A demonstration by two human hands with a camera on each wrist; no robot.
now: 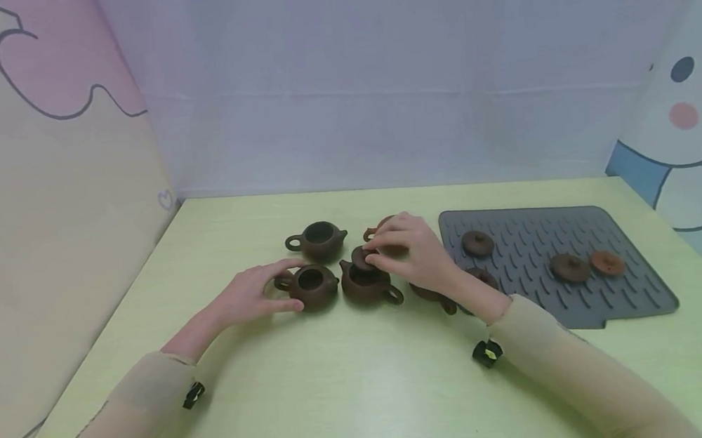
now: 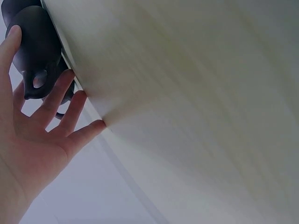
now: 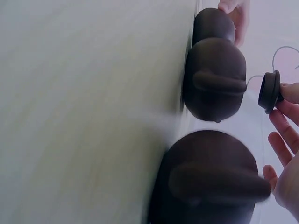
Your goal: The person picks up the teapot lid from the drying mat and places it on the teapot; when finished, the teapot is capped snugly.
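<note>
My left hand holds a dark brown teapot around its handle side, thumb in front and index finger behind; the other fingers are spread in the left wrist view. This teapot has no lid on it. My right hand pinches a dark round lid by its knob. The lid is tilted over the mouth of a second dark teapot, whose handle points to the right. In the right wrist view a gap shows between the lid and this teapot.
A lidless dark teapot stands behind. A reddish teapot and another dark teapot are partly hidden by my right hand. On the right, a grey ridged mat carries dark lids and a reddish lid.
</note>
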